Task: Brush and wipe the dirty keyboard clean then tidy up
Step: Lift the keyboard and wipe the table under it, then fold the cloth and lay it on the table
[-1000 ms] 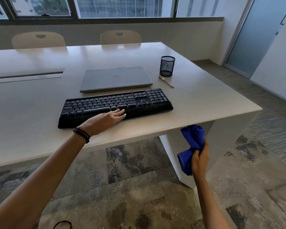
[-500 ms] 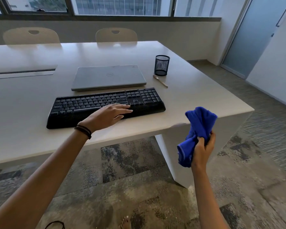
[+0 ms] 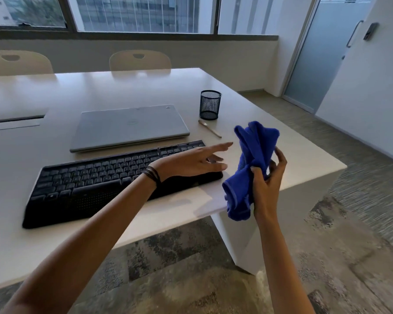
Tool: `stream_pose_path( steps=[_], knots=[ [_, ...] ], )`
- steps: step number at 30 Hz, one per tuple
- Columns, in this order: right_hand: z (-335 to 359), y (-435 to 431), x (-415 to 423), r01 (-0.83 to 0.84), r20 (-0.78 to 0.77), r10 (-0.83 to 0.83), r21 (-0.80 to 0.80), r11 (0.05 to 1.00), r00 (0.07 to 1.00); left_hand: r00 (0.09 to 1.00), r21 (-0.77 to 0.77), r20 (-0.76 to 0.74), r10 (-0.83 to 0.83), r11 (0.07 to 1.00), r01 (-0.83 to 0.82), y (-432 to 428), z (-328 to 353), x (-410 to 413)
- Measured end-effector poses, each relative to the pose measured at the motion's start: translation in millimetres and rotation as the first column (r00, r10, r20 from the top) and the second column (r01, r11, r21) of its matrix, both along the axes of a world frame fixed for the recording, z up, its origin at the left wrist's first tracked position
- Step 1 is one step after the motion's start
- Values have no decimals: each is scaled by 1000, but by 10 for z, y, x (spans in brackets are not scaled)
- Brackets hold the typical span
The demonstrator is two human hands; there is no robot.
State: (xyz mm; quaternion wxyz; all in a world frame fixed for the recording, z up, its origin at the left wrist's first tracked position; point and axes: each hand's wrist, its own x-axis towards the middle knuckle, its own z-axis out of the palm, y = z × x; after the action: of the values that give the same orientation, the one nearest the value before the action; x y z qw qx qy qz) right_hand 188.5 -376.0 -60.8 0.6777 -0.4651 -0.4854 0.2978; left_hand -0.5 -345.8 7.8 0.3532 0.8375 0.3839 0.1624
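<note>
While you look down through the head view: the keyboard (image 3: 95, 175) serves as your reference for every position below.
Keyboard: black, flat on the white table (image 3: 123, 87), close to the near edge.
Left hand (image 3: 191, 163): palm down over the keyboard's right end, fingers straight and spread; you cannot tell whether it touches the keys.
Right hand (image 3: 268, 177): just right of the keyboard, raised above the table corner; thumb and curled fingers pinch the blue cloth (image 3: 252, 155) at its bunched middle.
Blue cloth: crumpled, one end standing above your grip, the other hanging below it.
Laptop (image 3: 129, 126): silver, lid closed, just behind the keyboard.
Brush (image 3: 210, 128): lying flat behind the keyboard's right end.
Mesh cup (image 3: 210, 105): black, upright, just behind the brush.
Chairs (image 3: 140, 61): two, well behind the keyboard at the table's far side.
</note>
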Motion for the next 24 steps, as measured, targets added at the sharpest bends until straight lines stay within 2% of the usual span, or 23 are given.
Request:
stream_pose_path(
  steps=[4,6,13,18,20,24],
  knots=[
    [108,179,-116,3,94,-9,65,998,995,967,-199,249,47,980,4,200,67,198],
    [142,242,-143,13,147,-25,87,996,989,940,-249,334,66,968,20,279,84,261],
    [185,438,-115,5,386,-52,120,993,921,879,-279,419,226,954,-112,543,29,371],
    [167,567,-64,-34,511,-21,98,995,859,779,-278,502,375,923,-265,757,-8,509],
    [158,593,6,-86,482,47,60,994,875,737,-294,533,415,908,-299,821,-20,559],
    [262,618,192,-261,236,266,-53,964,935,677,-320,589,441,897,-306,916,28,643]
  ],
)
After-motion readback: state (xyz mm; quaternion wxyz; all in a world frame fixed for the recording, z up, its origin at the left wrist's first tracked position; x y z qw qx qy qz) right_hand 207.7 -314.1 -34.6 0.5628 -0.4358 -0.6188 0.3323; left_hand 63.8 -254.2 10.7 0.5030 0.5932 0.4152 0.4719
